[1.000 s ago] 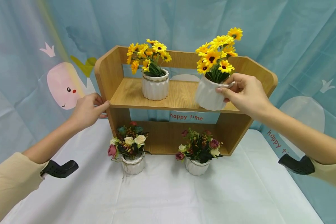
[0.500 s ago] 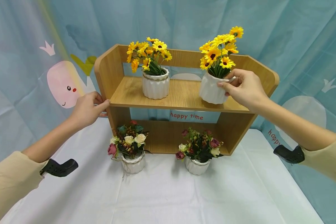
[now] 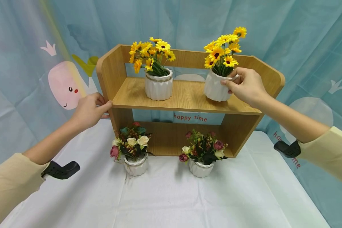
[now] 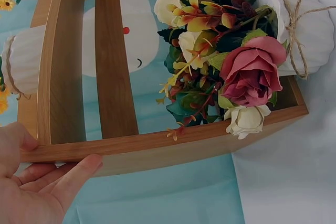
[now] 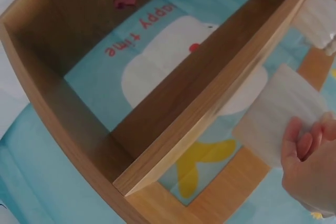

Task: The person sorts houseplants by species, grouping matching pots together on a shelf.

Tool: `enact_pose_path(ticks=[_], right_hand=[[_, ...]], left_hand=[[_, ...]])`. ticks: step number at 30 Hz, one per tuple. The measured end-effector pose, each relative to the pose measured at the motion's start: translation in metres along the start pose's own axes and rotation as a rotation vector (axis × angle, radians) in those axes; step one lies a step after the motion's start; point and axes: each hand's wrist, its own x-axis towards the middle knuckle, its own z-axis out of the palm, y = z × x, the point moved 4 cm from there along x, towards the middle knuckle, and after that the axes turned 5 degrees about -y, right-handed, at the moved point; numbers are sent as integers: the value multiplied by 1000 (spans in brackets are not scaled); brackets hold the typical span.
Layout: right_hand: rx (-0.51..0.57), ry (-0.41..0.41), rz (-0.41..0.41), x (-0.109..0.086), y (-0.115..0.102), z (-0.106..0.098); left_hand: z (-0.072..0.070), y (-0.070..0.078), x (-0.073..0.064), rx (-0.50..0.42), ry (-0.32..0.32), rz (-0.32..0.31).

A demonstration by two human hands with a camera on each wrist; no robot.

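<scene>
My right hand [image 3: 249,85] pinches the right rim of a white fluted pot [image 3: 216,87] with yellow daisy-like flowers [image 3: 220,52]. That pot is at the right part of the upper board of a wooden shelf [image 3: 185,93]; whether its base touches the board I cannot tell. In the right wrist view the fingers [image 5: 293,137] lie against the pot wall [image 5: 281,114]. My left hand [image 3: 89,110] grips the shelf's left side panel near the upper board, thumb on one face and fingers on the other, as the left wrist view shows at the panel edge [image 4: 68,151].
A second white pot [image 3: 159,87] with yellow flowers stands left on the upper board. In front of the lower level, two white pots with mixed roses, one left [image 3: 136,166] and one right [image 3: 200,169], stand on the white cloth [image 3: 171,202]. A blue printed curtain [image 3: 188,25] hangs behind.
My right hand has moved the yellow-flower pot back from the shelf's front edge and slightly right, and the pot now stands more upright. The left hand has kept its place.
</scene>
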Motion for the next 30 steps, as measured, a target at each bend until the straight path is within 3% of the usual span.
enact_pose_path(ticks=[22, 30], right_hand=[[30, -26, 25, -1, 17, 10], [133, -43, 65, -4, 14, 4]], left_hand=[[1, 1, 0, -8, 7, -3], [1, 0, 0, -4, 15, -2]])
